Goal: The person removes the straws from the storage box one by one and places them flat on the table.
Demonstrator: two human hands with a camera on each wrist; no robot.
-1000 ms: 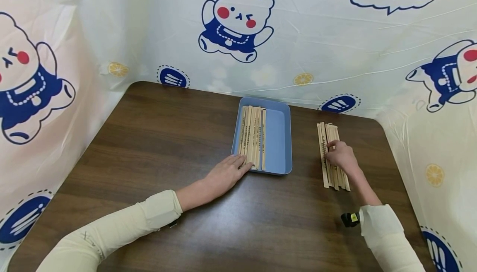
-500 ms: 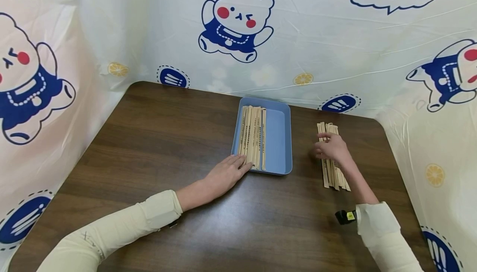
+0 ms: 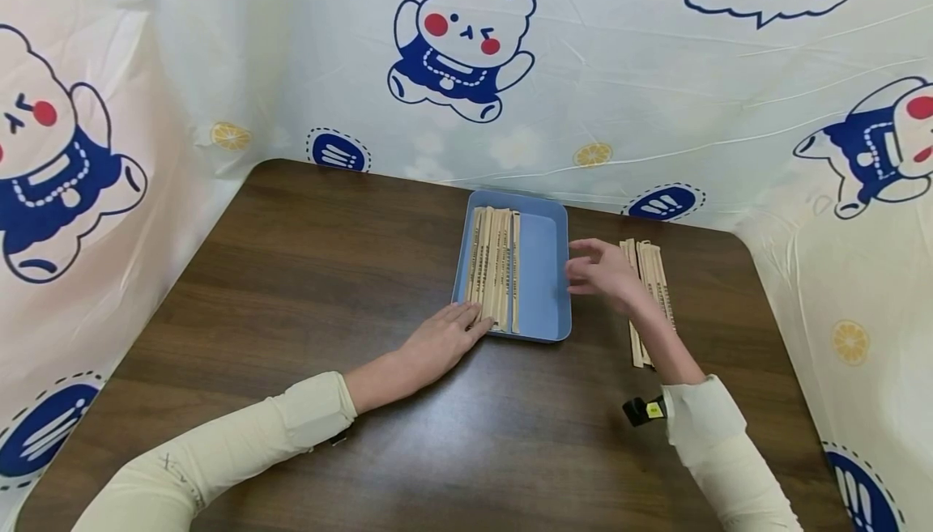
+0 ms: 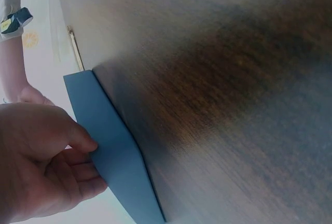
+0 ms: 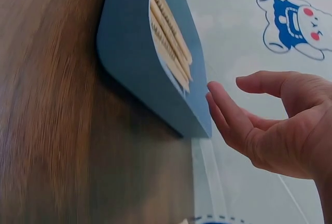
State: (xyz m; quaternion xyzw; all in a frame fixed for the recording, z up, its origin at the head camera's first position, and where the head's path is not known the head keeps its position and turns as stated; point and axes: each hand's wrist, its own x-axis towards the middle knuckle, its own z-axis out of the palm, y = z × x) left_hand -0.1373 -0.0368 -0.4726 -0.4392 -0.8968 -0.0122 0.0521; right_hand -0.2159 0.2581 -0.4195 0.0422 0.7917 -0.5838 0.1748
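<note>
A blue tray (image 3: pixel 545 273) stands near the back of the table, and paper-wrapped chopsticks (image 3: pixel 494 269) with printed sleeves lie side by side along its left half. My left hand (image 3: pixel 440 342) rests on the tray's near left corner; in the left wrist view its thumb and fingers (image 4: pixel 85 175) touch the rim. My right hand (image 3: pixel 603 273) is at the tray's right rim, fingers spread and loosely bent. Nothing shows between its thumb and fingers in the right wrist view. More wrapped chopsticks (image 3: pixel 656 273) lie in a row right of the tray, partly hidden by my right forearm.
The brown wooden table (image 3: pixel 291 273) spreads around the tray. A printed cloth (image 3: pixel 321 46) with cartoon bears hangs along its back and both sides. The tray's right half shows its bare blue bottom.
My right hand has moved left from the loose chopsticks to the tray's right rim, its fingers spreading. The left hand has stayed on the tray's corner.
</note>
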